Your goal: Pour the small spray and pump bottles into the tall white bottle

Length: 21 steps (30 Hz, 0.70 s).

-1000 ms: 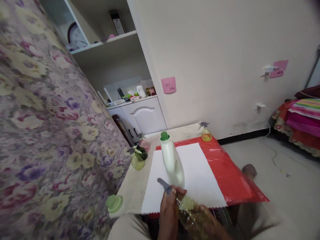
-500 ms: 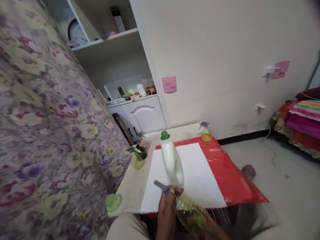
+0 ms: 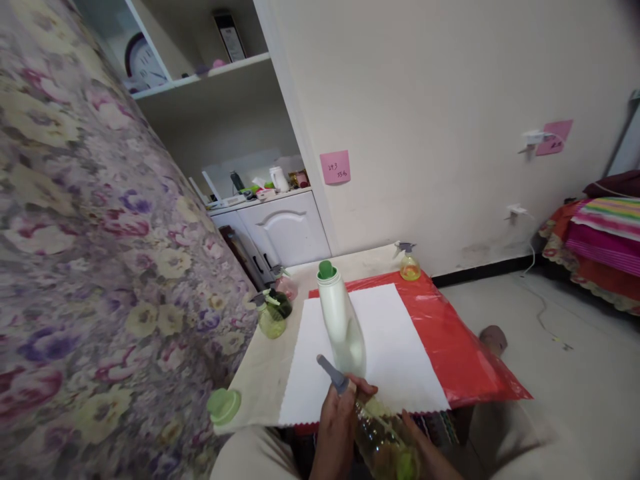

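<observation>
A clear yellowish spray bottle [image 3: 380,437] with a grey spray head is tilted over the near edge of the table, its nozzle pointing up and to the left. My left hand [image 3: 336,420] is closed round its neck, just under the spray head. Along the lower right of the bottle lies my right hand [image 3: 425,443], its fingers partly hidden behind the body, seemingly gripping it. Beyond them a pale green detergent bottle [image 3: 343,320] stands uncapped on a white sheet [image 3: 395,347], with a green insert in its mouth. Its light green cap [image 3: 223,405] rests at the table's near left corner.
Small spray bottles stand on the left side of the table, a yellow-green one [image 3: 271,321] among them. Another spray bottle [image 3: 410,267] is at the far right corner. Red plastic [image 3: 450,353] hangs over the right edge. A floral curtain [image 3: 125,267] borders the left.
The spray bottle has turned a little more upright, its spray head shifting right. My left hand moves along with it. The whole view has shifted slightly.
</observation>
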Motion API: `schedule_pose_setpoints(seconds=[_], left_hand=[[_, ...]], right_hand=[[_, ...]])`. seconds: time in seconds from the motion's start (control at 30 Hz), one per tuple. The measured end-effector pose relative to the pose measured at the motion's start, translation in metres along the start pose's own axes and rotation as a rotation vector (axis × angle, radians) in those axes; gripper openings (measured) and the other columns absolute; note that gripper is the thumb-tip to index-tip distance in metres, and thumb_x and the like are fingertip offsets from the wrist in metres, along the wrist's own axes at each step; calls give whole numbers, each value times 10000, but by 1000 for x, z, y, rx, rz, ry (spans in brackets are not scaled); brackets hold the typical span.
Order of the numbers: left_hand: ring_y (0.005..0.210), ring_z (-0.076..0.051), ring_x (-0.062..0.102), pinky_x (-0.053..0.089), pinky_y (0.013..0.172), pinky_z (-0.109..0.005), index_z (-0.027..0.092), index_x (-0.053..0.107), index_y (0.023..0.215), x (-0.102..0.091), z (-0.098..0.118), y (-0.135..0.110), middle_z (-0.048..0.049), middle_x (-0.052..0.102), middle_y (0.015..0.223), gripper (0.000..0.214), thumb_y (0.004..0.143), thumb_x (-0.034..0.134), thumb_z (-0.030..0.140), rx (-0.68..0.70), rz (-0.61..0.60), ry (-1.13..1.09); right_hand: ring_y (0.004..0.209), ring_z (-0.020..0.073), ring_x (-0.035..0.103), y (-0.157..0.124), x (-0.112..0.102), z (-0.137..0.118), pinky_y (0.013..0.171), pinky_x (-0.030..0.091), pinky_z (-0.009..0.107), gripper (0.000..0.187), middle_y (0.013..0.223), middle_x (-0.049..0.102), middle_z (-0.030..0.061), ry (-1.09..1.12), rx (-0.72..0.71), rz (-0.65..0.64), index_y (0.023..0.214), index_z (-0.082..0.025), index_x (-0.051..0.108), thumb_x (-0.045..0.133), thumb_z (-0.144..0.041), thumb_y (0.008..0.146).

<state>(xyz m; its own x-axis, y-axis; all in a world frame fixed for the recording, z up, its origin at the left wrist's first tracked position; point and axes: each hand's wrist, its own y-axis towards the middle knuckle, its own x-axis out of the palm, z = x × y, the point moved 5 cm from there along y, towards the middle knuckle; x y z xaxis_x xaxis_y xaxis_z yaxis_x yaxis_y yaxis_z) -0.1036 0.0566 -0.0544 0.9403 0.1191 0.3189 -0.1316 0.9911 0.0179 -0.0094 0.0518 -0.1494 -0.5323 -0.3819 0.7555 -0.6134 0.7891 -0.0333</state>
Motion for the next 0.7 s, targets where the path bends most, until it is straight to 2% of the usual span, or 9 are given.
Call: schedule_pose_setpoints(seconds=[0.1,0.23,0.3,0.4,0.47,0.6,0.7], left_hand=[[943,-246,623,437,930,-393,182,650,881,-9,-1,2,-71,687,893,274,837,604,449,47,49,107],[967,-257,624,432,942,-394,185,666,879,-14,3,3,-75,704,910,306,823,604,480,61,110,190],[956,-262,629,439,935,-404,186,670,874,-11,5,2,-78,711,903,317,815,604,490,51,107,193],[951,-274,633,447,929,-427,186,668,846,-3,5,2,-83,712,891,336,797,609,513,22,61,167],[948,-273,636,447,935,-435,188,665,833,0,5,1,-80,710,883,338,795,608,519,8,47,139],[950,-267,637,441,950,-437,188,668,861,-1,2,1,-77,707,891,327,792,622,505,15,37,145],[952,-273,632,442,946,-427,181,669,850,-9,0,3,-78,703,883,343,768,645,514,47,122,189]], right_hand=[[884,288,696,-6,-2,-2,698,554,388,581,937,750,103,15,-2,22,1065,-210,679,582,-687,746],[890,263,691,-18,-8,-9,734,539,362,509,969,742,80,30,-46,57,1064,-209,667,790,-499,663],[882,239,685,-20,-8,-10,732,545,361,423,995,728,69,35,-40,66,1062,-203,658,753,-458,739],[912,201,659,-15,-5,-10,776,558,388,317,1093,671,67,40,-17,57,1121,-178,611,591,-407,903],[939,195,646,-5,-1,-10,810,554,401,306,1136,642,66,44,-17,46,1148,-169,589,560,-382,929],[966,244,655,8,3,-12,801,551,420,459,1073,691,82,43,-29,15,1118,-187,629,564,-562,861],[1006,286,657,1,0,-17,823,534,424,561,979,730,79,32,-54,3,1081,-206,664,671,-633,718]])
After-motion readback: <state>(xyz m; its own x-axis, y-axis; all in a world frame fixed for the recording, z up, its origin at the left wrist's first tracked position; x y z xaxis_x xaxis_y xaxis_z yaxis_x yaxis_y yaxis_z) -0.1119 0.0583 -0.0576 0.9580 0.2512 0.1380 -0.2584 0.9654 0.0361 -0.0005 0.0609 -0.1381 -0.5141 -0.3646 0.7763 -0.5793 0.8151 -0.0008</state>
